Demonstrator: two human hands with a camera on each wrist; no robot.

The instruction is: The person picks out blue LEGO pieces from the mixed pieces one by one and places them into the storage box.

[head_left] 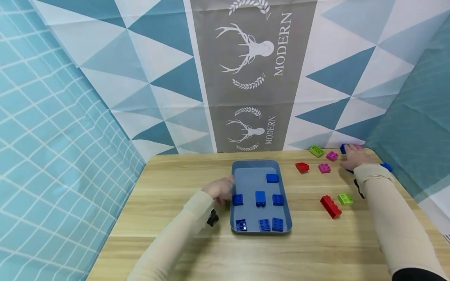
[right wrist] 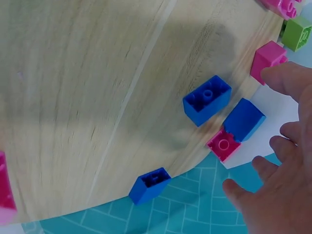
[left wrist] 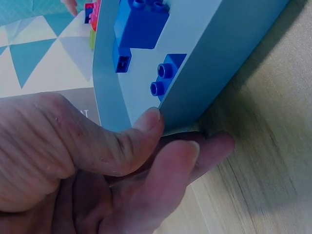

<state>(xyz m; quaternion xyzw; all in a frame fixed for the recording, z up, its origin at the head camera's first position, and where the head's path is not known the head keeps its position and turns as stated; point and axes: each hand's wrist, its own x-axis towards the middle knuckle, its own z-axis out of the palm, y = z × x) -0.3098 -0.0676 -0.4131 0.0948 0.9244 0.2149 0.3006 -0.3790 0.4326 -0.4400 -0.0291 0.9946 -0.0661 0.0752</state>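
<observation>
At the left rim of a blue-grey tray (head_left: 246, 164) my left hand (head_left: 219, 189) grips the edge. In the left wrist view its thumb (left wrist: 146, 122) lies at the rim and the other fingers are outside the wall. Several blue toy bricks, one of them (head_left: 260, 198) near the middle, are spread in the tray. My right hand (head_left: 356, 157) reaches over the table's far right corner, fingers apart, holding nothing. Below its fingers in the right wrist view are a blue brick (right wrist: 207, 100), another blue brick (right wrist: 244, 119) against a pink brick (right wrist: 224, 145), and a pink brick (right wrist: 268, 59) by the index finger.
Right of the tray lie a long red brick (head_left: 331, 207), a lime brick (head_left: 345, 199), a smaller red brick (head_left: 302, 167), a pink brick (head_left: 324, 168) and another lime brick (head_left: 316, 151). A blue brick (right wrist: 149, 185) sits at the table's edge. Patterned cloth (head_left: 165, 78) hangs behind the wooden table (head_left: 175, 175).
</observation>
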